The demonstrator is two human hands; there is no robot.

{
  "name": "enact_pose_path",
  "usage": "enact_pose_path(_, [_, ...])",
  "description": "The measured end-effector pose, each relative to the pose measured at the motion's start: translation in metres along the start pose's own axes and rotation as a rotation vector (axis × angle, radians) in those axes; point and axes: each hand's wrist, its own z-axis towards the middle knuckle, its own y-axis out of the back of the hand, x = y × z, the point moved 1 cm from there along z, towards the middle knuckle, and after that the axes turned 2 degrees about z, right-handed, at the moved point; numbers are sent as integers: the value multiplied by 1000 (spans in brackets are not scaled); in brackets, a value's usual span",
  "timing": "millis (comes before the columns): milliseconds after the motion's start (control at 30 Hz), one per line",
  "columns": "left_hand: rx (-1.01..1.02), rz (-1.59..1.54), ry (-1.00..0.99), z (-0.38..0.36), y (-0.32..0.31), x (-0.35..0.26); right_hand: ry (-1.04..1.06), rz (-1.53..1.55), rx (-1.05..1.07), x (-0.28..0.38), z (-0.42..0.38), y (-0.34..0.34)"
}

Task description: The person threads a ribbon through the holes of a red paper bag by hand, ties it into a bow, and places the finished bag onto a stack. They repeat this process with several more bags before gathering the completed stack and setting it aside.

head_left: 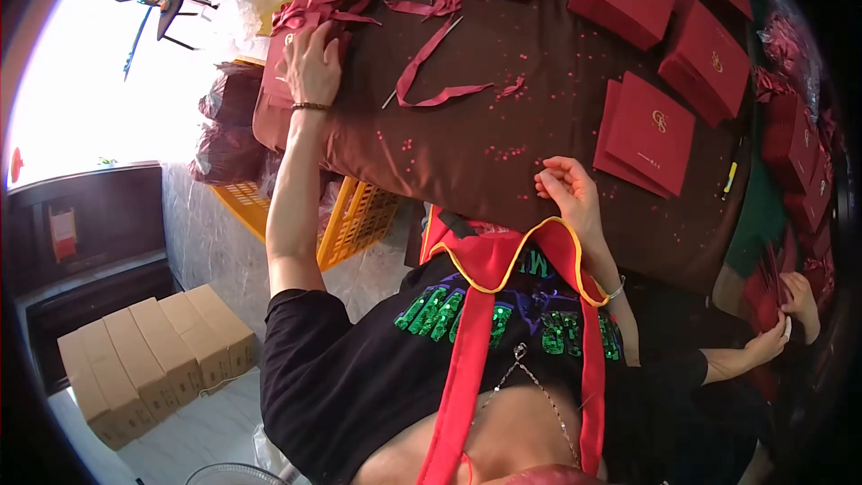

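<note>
The red packet [275, 74] at the left edge of the bench [359, 139] is covered by the left hand [312, 69], fingers loosely spread; whether it is gripped cannot be told. If pushed outward, it could be slid off towards the yellow crate [338, 229], and the ribbon [308, 14] at its far end could be creased by the fingertips. No steadying is given by the right hand [573, 196], half curled near the front edge, nothing visible in it.

Left hand [312, 67] stretched forward, palm down — right hand [572, 192] nearer, fingers curled
</note>
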Motion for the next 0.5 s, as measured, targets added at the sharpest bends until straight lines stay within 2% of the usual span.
enact_pose_path(67, [114, -368, -157, 3, 0, -28, 1, -10, -5, 4, -1, -3])
enact_pose_path(100, [81, -443, -192, 4, 0, -47, -5, -27, 11, 4, -1, -3])
enact_pose_path(200, [290, -451, -183, 17, -27, -84, -7, -54, 17, 17, -6, -4])
enact_pose_path(267, [353, -409, -163, 24, -52, -107, 64, -75, 38, 44, -13, 0])
enact_pose_path(300, [294, -403, -153, 24, -70, -115, 135, -128, 20, 55, -14, 10])
enact_pose_path(367, [335, -319, -169, 29, -72, -134, 244, -234, -49, 74, -9, 29])
enact_pose_path(433, [328, -272, -178, 32, -73, -140, 400, -603, -185, 104, 1, 53])
enact_pose_path(500, [341, -354, -179, 32, -83, -137, 633, -1139, -246, 116, 23, 91])
